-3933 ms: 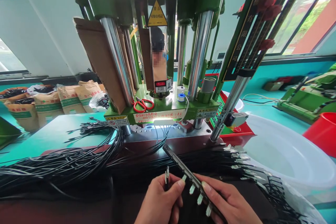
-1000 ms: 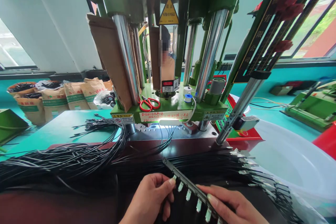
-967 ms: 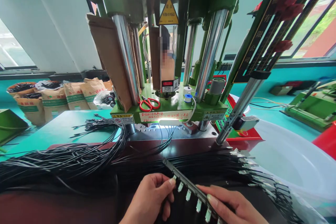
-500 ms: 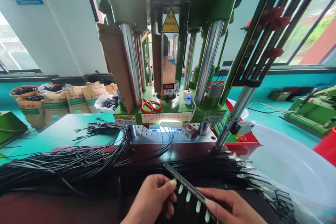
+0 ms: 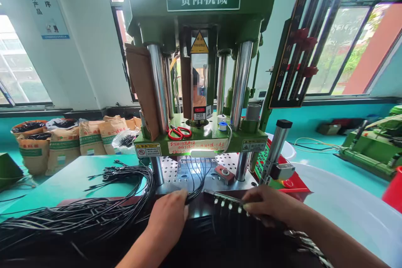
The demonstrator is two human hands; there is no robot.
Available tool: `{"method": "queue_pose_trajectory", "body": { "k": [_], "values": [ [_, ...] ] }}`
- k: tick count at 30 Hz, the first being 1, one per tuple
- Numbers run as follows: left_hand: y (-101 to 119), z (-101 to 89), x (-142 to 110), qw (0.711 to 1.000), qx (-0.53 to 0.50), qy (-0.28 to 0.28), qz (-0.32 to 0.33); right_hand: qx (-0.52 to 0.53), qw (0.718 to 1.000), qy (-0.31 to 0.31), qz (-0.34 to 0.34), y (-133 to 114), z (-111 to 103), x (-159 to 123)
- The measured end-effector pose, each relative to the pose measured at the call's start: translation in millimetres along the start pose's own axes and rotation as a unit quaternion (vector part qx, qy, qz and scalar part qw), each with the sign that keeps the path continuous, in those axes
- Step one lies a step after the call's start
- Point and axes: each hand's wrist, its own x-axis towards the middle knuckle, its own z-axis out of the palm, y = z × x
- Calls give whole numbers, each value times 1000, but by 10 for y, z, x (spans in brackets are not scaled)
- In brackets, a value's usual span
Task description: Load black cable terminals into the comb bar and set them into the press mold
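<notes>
My right hand is closed on a black bar that carries a row of small metal terminals, with black wires hanging down from it. It holds the bar level just in front of the perforated metal plate of the green press machine. My left hand is closed on a few thin black wires that run back under the press. Both hands are above the dark front edge of the bench.
A large bundle of black cables lies on the left of the teal table. Red scissors rest on the machine ledge. A white tub stands at the right. Brown sacks line the far left wall.
My view has tilted up and both hands have moved forward to the press. The terminal bar went from slanted near my body to level at the plate. My left hand left the bar and took the wires.
</notes>
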Motion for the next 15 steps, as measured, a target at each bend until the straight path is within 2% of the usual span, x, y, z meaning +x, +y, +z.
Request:
{"method": "queue_pose_trajectory", "body": {
  "k": [4,7,10,13,15],
  "values": [
    [-34,-93,-30,999,-42,-4,-15,-58,987,-101,-108,-145,77,484],
    [-29,-106,-64,998,-60,-23,-26,-106,973,-136,-153,-222,214,787],
    [-21,-141,-89,995,-93,-35,-19,-125,966,-138,-176,-209,336,947],
    [-39,-212,2,990,-134,-42,4,-165,962,-116,-186,-146,352,955],
    [-83,-228,185,971,-237,-36,-18,-203,960,-76,-178,-125,280,943]
  ]
}}
